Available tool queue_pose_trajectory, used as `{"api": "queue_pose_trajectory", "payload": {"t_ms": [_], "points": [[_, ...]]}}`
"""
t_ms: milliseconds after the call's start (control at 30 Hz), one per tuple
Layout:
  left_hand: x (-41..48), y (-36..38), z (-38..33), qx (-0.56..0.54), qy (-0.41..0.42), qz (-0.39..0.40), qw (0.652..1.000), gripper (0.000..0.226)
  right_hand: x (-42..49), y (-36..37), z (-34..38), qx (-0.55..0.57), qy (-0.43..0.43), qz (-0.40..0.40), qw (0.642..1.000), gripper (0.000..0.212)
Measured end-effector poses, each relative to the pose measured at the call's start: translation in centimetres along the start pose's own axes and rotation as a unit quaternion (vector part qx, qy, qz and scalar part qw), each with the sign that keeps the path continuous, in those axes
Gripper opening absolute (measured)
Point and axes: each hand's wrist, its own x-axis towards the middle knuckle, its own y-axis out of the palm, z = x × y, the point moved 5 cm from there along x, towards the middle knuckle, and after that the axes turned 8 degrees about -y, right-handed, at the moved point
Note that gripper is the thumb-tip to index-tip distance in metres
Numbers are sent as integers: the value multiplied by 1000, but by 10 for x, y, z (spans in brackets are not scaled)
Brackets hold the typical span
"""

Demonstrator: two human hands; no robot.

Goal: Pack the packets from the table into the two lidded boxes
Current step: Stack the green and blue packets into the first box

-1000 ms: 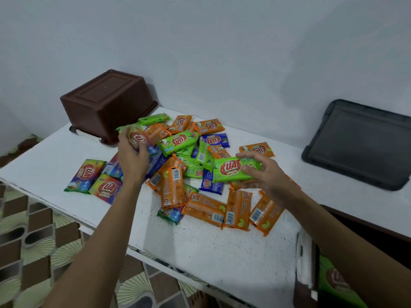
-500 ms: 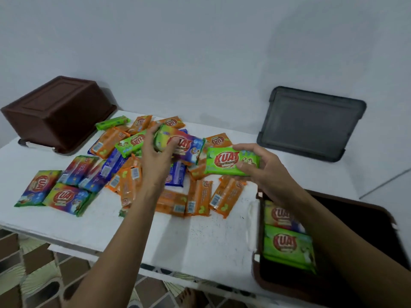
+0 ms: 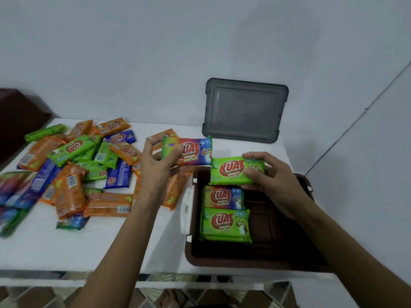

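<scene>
progress: early, judging by box fill | open brown box (image 3: 251, 261): few packets in | right hand (image 3: 270, 185) grasps green packet (image 3: 235, 171) over box | left hand (image 3: 155, 170) pinches rainbow packet (image 3: 193, 152) beside it | pile (image 3: 77, 172) still on table (image 3: 111, 245) | lid (image 3: 245, 110) off | second box (image 3: 20, 121) far left, untouched

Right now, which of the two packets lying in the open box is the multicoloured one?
The farther packet in the brown box, next to the right hand. Its wrapper runs yellow, red and purple; the nearer packet is all green.

Packet pile (image 3: 89, 172) left on table (image 3: 111, 247); box (image 3: 222, 261) right, packets (image 3: 224, 221) inside; lid (image 3: 244, 110) behind.
</scene>
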Motion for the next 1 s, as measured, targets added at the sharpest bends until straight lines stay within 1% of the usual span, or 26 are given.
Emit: {"api": "queue_pose_trajectory", "payload": {"t_ms": [67,167,233,333,433,567,667,833,1000], "points": [[-6,10,8,16,-2,10,1000,39,-8,-9,-9,8,16,-7,1000,26],[-12,19,22,-3,-23,12,1000,35,-16,-14,-24,5,48,0,999,20],[-14,21,29,-19,-36,6,999,30,-20,-12,-32,-23,59,21,998,21],[-12,23,35,-15,-39,-1,999,25,-21,-5,-41,-57,71,59,994,24],[-10,22,40,-9,-45,-5,999,26,-19,1,-49,-72,91,64,991,23],[-9,22,40,-10,-47,-5,999,28,-18,1,-52,-69,102,60,991,23],[-8,22,39,-5,-46,-4,999,28,-24,-3,-51,-33,117,63,991,24],[-7,22,39,5,-44,0,999,28,-44,-2,-57,-18,166,101,981,25],[-6,22,40,9,-47,1,999,26,-54,1,-56,-60,155,138,976,25]]}}
